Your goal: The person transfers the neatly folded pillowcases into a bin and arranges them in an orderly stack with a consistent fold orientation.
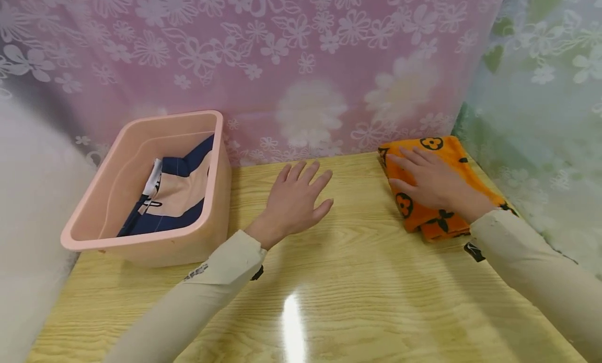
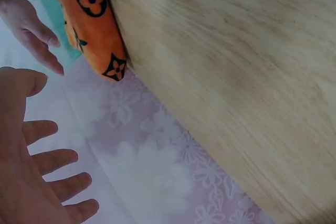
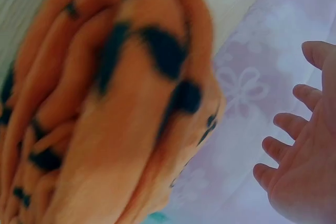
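Observation:
A folded orange plush cloth [image 1: 416, 217] with dark flower and leaf figures lies at the right of the wooden table. Above it hovers my right hand [image 1: 430, 183], palm down with fingers spread straight. The right wrist view shows a gap between that hand [image 3: 304, 135] and the cloth's layered folds [image 3: 131, 129]. My left hand [image 1: 296, 203] is held over the middle of the table, fingers spread, holding nothing. In the left wrist view the left hand [image 2: 31, 156] appears below the cloth [image 2: 97, 30], apart from it.
A pink plastic tub [image 1: 216, 170] stands at the left, with a folded navy and beige fabric item [image 1: 181, 196] inside. Behind the wooden table [image 1: 352, 295] hangs a pink flowered curtain [image 1: 305, 65]. A pale green flowered curtain [image 1: 541, 117] borders the right side.

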